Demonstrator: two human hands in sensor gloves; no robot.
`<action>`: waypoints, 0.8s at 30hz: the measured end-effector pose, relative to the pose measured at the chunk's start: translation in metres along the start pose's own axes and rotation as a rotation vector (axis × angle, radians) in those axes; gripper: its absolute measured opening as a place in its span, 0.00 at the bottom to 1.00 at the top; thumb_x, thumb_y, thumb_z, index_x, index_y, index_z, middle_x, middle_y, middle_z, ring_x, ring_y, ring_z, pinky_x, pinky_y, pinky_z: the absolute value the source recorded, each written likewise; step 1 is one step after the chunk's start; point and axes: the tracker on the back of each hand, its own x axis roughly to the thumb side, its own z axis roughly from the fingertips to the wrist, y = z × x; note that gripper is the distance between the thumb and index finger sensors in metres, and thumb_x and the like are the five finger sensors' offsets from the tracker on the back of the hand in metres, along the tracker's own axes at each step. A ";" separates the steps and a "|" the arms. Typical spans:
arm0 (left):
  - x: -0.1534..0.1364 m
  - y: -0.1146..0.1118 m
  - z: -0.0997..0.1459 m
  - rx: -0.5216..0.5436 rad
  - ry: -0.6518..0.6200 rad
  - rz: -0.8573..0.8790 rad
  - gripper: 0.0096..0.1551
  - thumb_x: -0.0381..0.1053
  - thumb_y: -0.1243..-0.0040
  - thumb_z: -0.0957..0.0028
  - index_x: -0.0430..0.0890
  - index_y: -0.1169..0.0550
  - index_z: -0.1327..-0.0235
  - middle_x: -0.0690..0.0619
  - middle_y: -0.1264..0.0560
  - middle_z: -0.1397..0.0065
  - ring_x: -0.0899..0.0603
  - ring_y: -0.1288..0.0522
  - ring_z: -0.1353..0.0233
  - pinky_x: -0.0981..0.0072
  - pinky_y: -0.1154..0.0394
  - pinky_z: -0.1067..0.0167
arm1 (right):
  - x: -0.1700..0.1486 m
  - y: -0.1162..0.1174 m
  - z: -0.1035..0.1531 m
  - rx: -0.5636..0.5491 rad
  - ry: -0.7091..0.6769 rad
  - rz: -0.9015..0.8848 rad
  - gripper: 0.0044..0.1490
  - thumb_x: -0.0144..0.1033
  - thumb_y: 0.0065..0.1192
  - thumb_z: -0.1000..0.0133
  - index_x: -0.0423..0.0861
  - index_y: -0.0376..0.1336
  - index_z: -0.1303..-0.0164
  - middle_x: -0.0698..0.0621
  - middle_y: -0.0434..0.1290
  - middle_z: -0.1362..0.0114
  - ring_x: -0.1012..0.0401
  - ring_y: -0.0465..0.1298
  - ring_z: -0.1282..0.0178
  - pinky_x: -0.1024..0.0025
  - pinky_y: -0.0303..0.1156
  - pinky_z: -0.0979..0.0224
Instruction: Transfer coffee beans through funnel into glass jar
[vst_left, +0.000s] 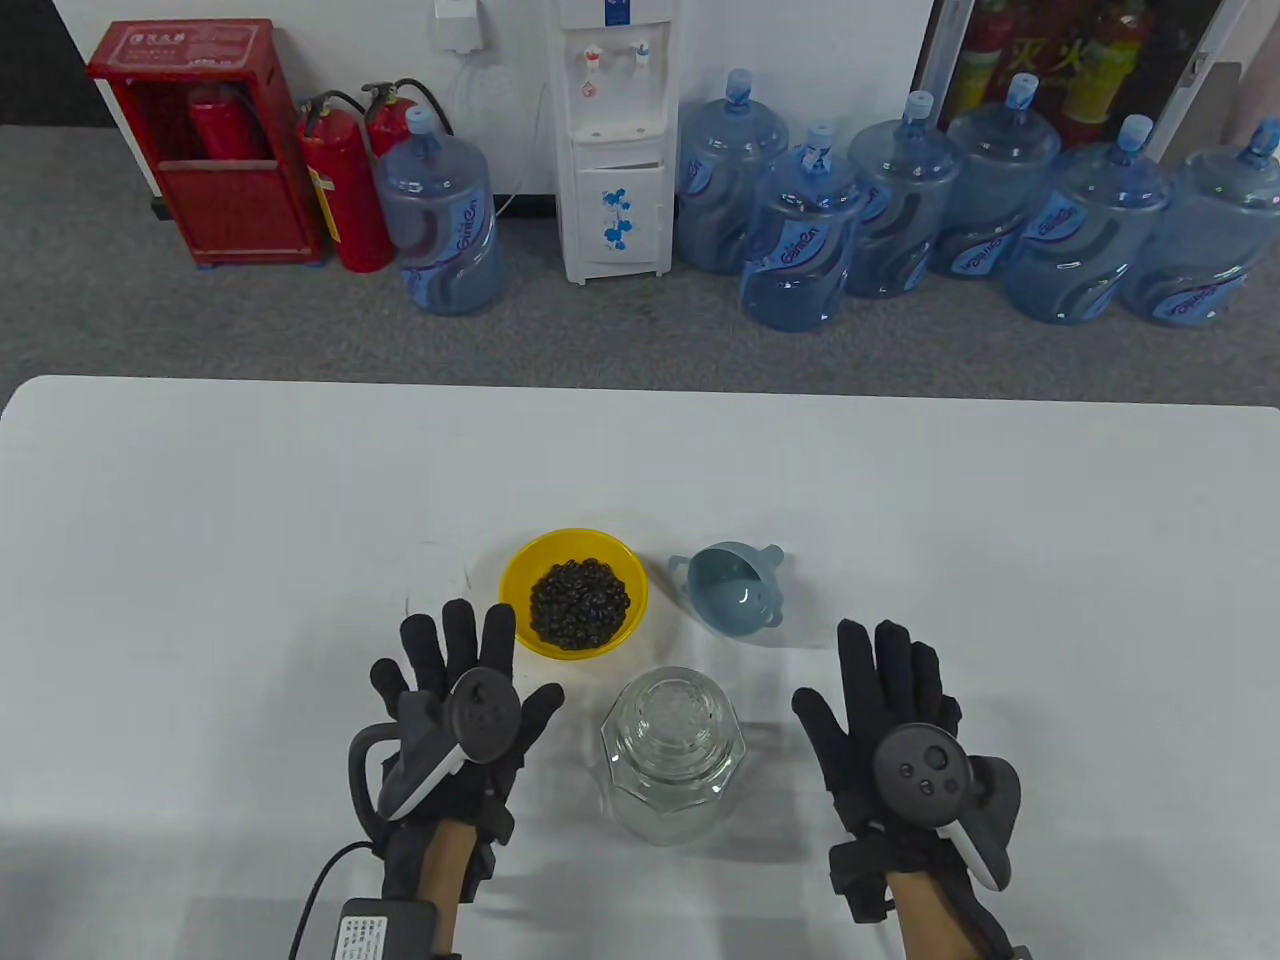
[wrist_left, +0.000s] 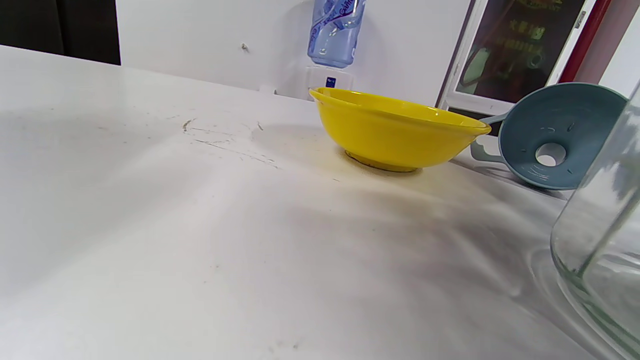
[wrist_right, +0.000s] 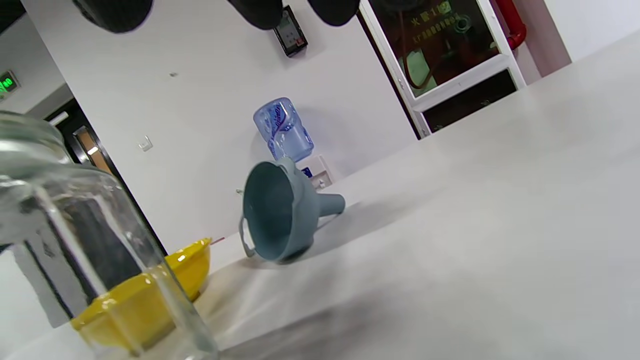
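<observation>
A yellow bowl (vst_left: 574, 592) holds dark coffee beans (vst_left: 580, 603) at the table's middle. A grey-blue funnel (vst_left: 732, 588) lies on its side to the bowl's right. A clear glass jar (vst_left: 672, 755) stands upright in front of both. My left hand (vst_left: 455, 700) lies flat and open, left of the jar, holding nothing. My right hand (vst_left: 895, 710) lies flat and open, right of the jar, holding nothing. The left wrist view shows the bowl (wrist_left: 395, 131), the funnel (wrist_left: 555, 137) and the jar's wall (wrist_left: 600, 240). The right wrist view shows the funnel (wrist_right: 282, 217), the jar (wrist_right: 75, 250) and the bowl (wrist_right: 165, 285).
The white table (vst_left: 200, 560) ends at a far edge. Beyond it on the floor stand a water dispenser (vst_left: 615, 140), several water bottles (vst_left: 800, 240), fire extinguishers (vst_left: 345, 190) and a red cabinet (vst_left: 210, 140).
</observation>
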 end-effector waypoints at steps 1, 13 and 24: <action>0.000 0.000 0.000 -0.002 0.000 0.001 0.50 0.78 0.76 0.49 0.60 0.66 0.17 0.48 0.72 0.13 0.32 0.78 0.19 0.31 0.72 0.32 | 0.003 -0.001 0.001 -0.010 -0.013 -0.007 0.51 0.71 0.37 0.32 0.53 0.39 0.03 0.38 0.37 0.04 0.37 0.38 0.09 0.26 0.40 0.21; 0.001 -0.001 -0.002 -0.027 -0.016 -0.004 0.50 0.78 0.76 0.49 0.60 0.66 0.17 0.48 0.72 0.13 0.32 0.78 0.19 0.31 0.72 0.32 | 0.114 -0.008 0.014 0.026 -0.460 0.190 0.52 0.73 0.54 0.36 0.56 0.49 0.05 0.44 0.46 0.03 0.44 0.51 0.07 0.29 0.45 0.16; 0.000 -0.002 -0.002 -0.045 -0.018 0.016 0.50 0.78 0.75 0.49 0.59 0.66 0.17 0.47 0.71 0.13 0.32 0.78 0.19 0.31 0.72 0.32 | 0.146 0.012 -0.002 0.111 -0.441 0.359 0.50 0.70 0.61 0.38 0.55 0.55 0.08 0.41 0.61 0.11 0.48 0.70 0.27 0.36 0.57 0.18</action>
